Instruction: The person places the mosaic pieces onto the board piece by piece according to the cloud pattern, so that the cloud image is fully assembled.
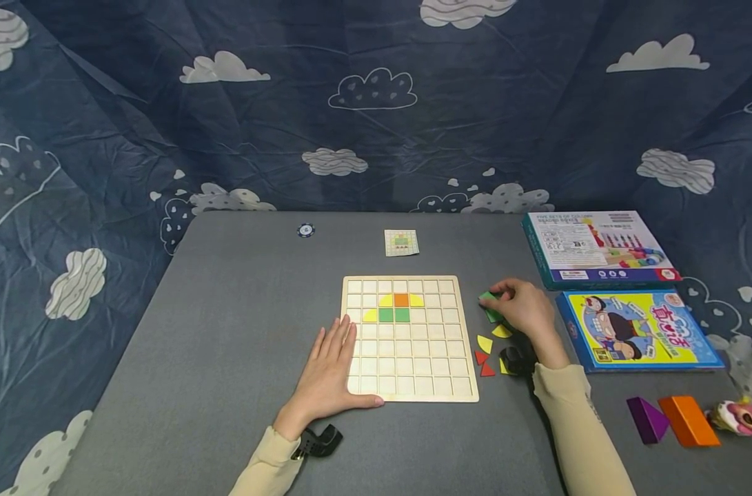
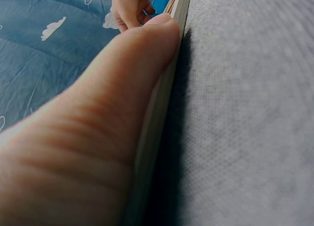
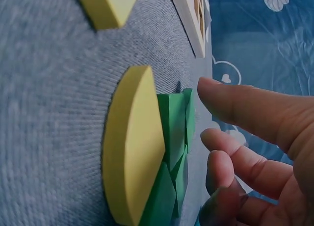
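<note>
A pale wooden grid board (image 1: 434,355) lies on the table, with yellow quarter-round pieces (image 1: 370,315), an orange square (image 1: 401,300) and two green squares (image 1: 385,315) in its upper cells. My left hand (image 1: 329,372) rests along the board's left edge, fingers straight, thumb at the front edge. To the right of the board, my right hand (image 1: 524,306) is at a small group of green squares (image 3: 172,128). In the right wrist view its thumb and fingers stand apart beside them, holding nothing visible. A yellow quarter-round piece (image 3: 135,147) lies against the green ones.
More yellow pieces (image 1: 484,344) and red triangles (image 1: 487,370) lie near the right wrist. Behind the board is a small pattern card (image 1: 402,242); a round chip (image 1: 306,230) sits farther left. Two boxes (image 1: 599,275), purple (image 1: 647,420) and orange (image 1: 688,420) blocks and a figurine (image 1: 742,417) stand right.
</note>
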A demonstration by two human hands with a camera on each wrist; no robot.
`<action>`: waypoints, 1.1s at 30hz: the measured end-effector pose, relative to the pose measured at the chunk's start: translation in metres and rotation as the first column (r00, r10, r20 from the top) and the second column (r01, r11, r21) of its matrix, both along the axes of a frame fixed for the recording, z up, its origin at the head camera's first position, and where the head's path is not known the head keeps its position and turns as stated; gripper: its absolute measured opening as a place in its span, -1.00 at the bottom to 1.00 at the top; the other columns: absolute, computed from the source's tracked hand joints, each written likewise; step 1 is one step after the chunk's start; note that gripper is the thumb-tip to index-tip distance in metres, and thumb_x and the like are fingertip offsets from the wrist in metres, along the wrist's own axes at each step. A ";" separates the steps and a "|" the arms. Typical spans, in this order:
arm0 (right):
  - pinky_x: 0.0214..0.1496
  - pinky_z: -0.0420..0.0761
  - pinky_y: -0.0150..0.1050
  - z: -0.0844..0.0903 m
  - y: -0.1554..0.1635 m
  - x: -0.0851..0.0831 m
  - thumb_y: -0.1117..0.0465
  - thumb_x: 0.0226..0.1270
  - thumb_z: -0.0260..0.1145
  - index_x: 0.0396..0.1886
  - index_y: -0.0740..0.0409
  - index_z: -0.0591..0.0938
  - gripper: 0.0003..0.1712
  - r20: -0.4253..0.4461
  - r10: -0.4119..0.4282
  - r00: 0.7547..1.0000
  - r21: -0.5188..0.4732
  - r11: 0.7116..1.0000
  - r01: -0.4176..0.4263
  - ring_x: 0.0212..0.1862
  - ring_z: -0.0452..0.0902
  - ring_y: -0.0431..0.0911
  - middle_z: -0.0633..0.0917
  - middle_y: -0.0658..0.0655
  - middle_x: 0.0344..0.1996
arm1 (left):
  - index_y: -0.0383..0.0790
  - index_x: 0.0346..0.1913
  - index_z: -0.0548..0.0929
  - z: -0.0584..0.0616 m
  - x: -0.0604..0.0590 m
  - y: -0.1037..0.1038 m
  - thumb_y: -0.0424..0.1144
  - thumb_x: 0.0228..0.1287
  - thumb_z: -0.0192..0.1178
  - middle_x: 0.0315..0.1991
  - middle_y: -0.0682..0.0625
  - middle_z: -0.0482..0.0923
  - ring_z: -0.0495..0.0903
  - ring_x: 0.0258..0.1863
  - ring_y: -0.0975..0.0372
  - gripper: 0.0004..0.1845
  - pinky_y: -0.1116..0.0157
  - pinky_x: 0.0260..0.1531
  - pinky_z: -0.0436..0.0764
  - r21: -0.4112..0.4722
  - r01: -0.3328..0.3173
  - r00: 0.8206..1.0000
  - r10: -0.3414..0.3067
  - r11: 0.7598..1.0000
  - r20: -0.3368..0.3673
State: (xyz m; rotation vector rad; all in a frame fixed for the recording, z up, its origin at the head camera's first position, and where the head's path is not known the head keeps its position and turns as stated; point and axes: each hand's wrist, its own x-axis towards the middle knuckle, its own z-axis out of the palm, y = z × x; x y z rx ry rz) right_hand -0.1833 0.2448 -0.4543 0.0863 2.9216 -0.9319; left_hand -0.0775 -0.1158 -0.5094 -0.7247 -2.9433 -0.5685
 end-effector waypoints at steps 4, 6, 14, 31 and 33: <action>-0.53 0.22 -0.23 0.000 0.001 0.000 -0.01 0.13 0.42 -0.15 0.27 0.63 -0.54 0.018 0.005 1.000 0.023 1.000 -0.006 -0.53 0.35 -0.04 0.49 0.08 -0.53 | -0.40 0.47 -0.09 0.000 0.000 0.000 0.60 -0.21 0.12 0.49 -0.23 -0.22 -0.25 0.46 0.00 0.40 0.05 0.37 -0.27 -0.007 -0.002 1.000 0.002 1.000 -0.002; -0.54 0.23 -0.23 0.000 0.001 -0.001 -0.01 0.13 0.42 -0.16 0.27 0.63 -0.54 0.027 0.005 1.000 0.034 0.999 -0.006 -0.54 0.35 -0.05 0.50 0.08 -0.53 | -0.40 0.47 -0.09 0.000 0.000 0.000 0.61 -0.21 0.08 0.49 -0.23 -0.22 -0.25 0.46 0.00 0.40 0.05 0.37 -0.27 -0.009 -0.002 1.000 0.002 1.000 -0.004; -0.54 0.26 -0.24 -0.002 -0.001 -0.003 0.02 0.15 0.41 -0.16 0.29 0.62 -0.56 0.057 0.004 0.998 0.047 0.999 -0.006 -0.54 0.36 -0.06 0.50 0.08 -0.54 | -0.40 0.47 -0.09 0.000 0.000 0.000 0.62 -0.21 0.07 0.49 -0.23 -0.23 -0.27 0.46 0.01 0.40 0.07 0.37 -0.29 -0.016 -0.003 1.000 0.003 1.000 0.005; -0.46 0.31 -0.16 -0.004 -0.010 0.000 0.16 0.15 0.42 -0.28 0.12 0.59 -0.79 -0.048 0.035 0.998 0.029 0.999 -0.034 -0.41 0.43 0.00 0.60 0.10 -0.39 | -0.41 0.47 -0.08 0.001 0.001 0.000 0.64 -0.20 0.04 0.49 -0.24 -0.22 -0.26 0.46 0.00 0.40 0.05 0.37 -0.26 -0.013 0.000 1.000 0.000 1.000 -0.001; -0.47 0.30 -0.17 -0.003 -0.011 0.001 0.16 0.15 0.41 -0.29 0.11 0.58 -0.79 -0.040 0.045 0.998 0.025 0.999 -0.044 -0.43 0.42 -0.01 0.59 0.08 -0.40 | -0.41 0.47 -0.08 0.001 0.001 0.000 0.63 -0.20 0.05 0.49 -0.24 -0.22 -0.26 0.46 0.00 0.40 0.05 0.37 -0.26 -0.011 0.000 1.000 0.000 1.000 0.000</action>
